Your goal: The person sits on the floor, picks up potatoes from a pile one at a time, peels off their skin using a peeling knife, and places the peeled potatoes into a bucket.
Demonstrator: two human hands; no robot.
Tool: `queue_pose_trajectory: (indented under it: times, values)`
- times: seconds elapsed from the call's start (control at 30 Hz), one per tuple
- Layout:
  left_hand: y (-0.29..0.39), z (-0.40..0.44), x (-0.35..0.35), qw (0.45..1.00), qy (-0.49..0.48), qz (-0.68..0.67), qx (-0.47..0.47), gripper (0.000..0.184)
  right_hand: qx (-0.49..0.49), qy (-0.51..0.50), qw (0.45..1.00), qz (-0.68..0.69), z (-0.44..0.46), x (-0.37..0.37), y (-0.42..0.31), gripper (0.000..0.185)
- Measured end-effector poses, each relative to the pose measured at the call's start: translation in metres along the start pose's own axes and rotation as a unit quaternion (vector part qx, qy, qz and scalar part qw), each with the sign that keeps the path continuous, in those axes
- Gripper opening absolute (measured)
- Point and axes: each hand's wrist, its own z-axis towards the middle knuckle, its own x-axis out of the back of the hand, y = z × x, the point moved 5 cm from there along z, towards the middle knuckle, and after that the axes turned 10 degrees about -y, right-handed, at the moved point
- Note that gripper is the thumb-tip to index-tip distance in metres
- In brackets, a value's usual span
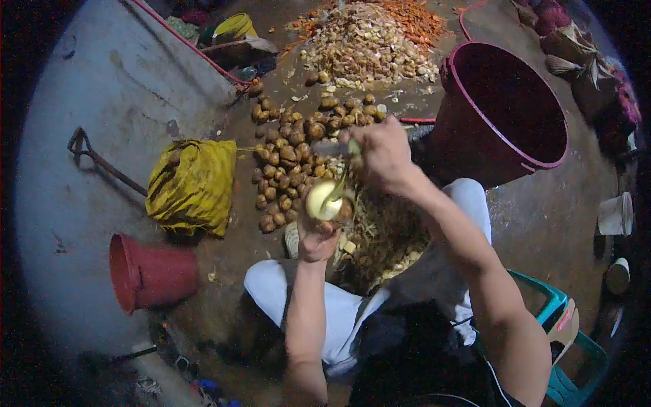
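My left hand [319, 239] is closed around a round, brown-skinned root vegetable [323, 201], its pale flesh bared on the upper side. A loose greenish strip of peel [338, 190] hangs from it. Above and to the right, my right hand [388, 152] grips a knife [331, 148], blurred by motion, with its blade pointing left and apart from the vegetable. Many unpeeled brown root vegetables [288, 154] lie on the floor just beyond my left hand. Between my legs is a heap of peelings [390, 237] with a few pale cut pieces.
A large dark red tub [468, 129] stands at the right, near my right forearm. Farther ahead lie a pile of pale cut pieces [366, 44] and orange pieces [413, 17]. A yellow sack [193, 186] and a red bucket [163, 271] are on the left; a green stool [553, 302] is lower right.
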Motion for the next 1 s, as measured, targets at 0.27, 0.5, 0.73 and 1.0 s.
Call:
queue_pose_trajectory:
  times: [0.27, 0.5, 0.73, 1.0]
  values:
    - [0.015, 0.011, -0.02, 0.989, -0.129, 0.067, -0.01, 0.09, -0.039, -0.025, 0.999, -0.016, 0.003, 0.007, -0.007, 0.03]
    - [0.013, 0.006, -0.01, 0.991, -0.119, 0.049, -0.039, 0.083, -0.108, -0.031, 0.993, -0.03, 0.009, -0.024, 0.054, 0.027]
    - [0.004, 0.007, 0.013, 0.988, -0.087, 0.119, -0.037, 0.074, -0.067, -0.065, 0.995, -0.039, 0.004, 0.003, 0.001, 0.029]
    - [0.001, 0.006, 0.006, 0.996, -0.083, -0.01, -0.013, 0.07, -0.057, -0.041, 0.997, -0.042, 0.006, 0.0, -0.007, 0.036]
